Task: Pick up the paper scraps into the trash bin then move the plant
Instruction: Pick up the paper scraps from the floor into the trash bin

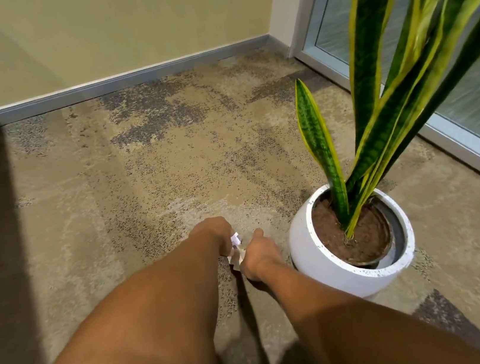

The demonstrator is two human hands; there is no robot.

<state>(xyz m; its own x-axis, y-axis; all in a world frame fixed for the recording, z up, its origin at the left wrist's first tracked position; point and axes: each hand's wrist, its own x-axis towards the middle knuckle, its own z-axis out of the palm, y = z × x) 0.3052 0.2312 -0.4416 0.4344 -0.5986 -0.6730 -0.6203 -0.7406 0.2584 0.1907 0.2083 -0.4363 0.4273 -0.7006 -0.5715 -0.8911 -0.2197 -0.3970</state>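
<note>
A: Where are the scraps (236, 249)?

B: Low over the carpet (139, 181), pinched between both hands, just beside the pot (320, 250), well away from the carpet's wall edge. The left hand (212, 232) is curled narrow around a small white crumpled piece; the right hand (259, 257) is closed on a tan piece just below it. The two hands nearly touch.

A: How will they handle?

B: I'd judge them very light, soft and crushable. They're crumpled, with ragged edges, so fingertips get plenty of purchase. No risk of breaking; the risk is a bit slipping out, so bunching them into one fist seems wise.

A: And the bin?

B: Not in view, so I can't say where they go.

A: The plant (373, 84) next, then. Heavy?

B: Likely. The pot is a round, squat, white speckled bowl, stone-like or ceramic, with a thick flat rim and brown soil inside. It looks rigid, smooth-sided and possibly slippery. An inner dark liner shows on its right side.

A: Where to hold?

B: Both palms low on the curved wall, or under the base. Not the leaves: they're long, stiff, sword-shaped, green with yellow margins, and would bend or tear. They tower up, so the load may feel top-heavy.
</note>
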